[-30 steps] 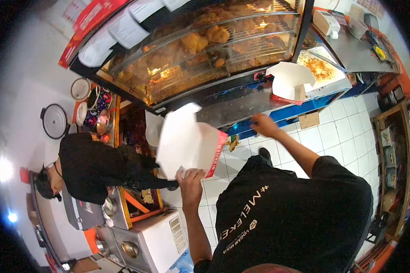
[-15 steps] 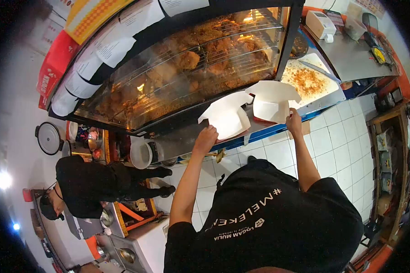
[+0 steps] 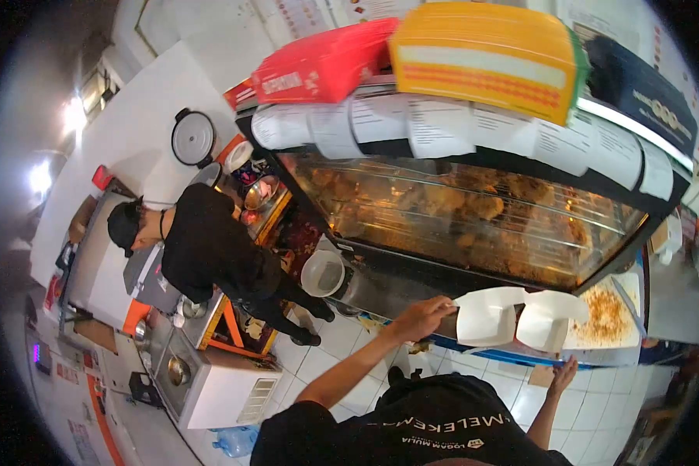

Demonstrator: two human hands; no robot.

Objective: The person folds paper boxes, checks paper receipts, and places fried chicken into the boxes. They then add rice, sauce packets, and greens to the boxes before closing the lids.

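Two white open paper food boxes stand side by side on the metal ledge below the glass warming cabinet (image 3: 473, 217). My left hand (image 3: 425, 317) has its fingers closed on the side flap of the left food box (image 3: 483, 325). The right food box (image 3: 541, 330) almost touches it, and both look bare inside. Just below and right of that second box is my right hand (image 3: 564, 375), fingers apart and off the cardboard. Beside the boxes lies a white cutting board (image 3: 622, 295) scattered with brown crumbs, and a knife (image 3: 629, 304) rests along its right side.
Order slips (image 3: 441, 128) hang along the cabinet's top, under a red box (image 3: 326, 62) and a yellow box (image 3: 485, 58). A co-worker in black (image 3: 213, 241) stands at the left counter. A white tub (image 3: 323, 273) sits at the cabinet's left end.
The view has swung left and up, bringing the boxes on the cabinet into fuller sight. My right hand has let go of the right food box. The left hand still grips its box.
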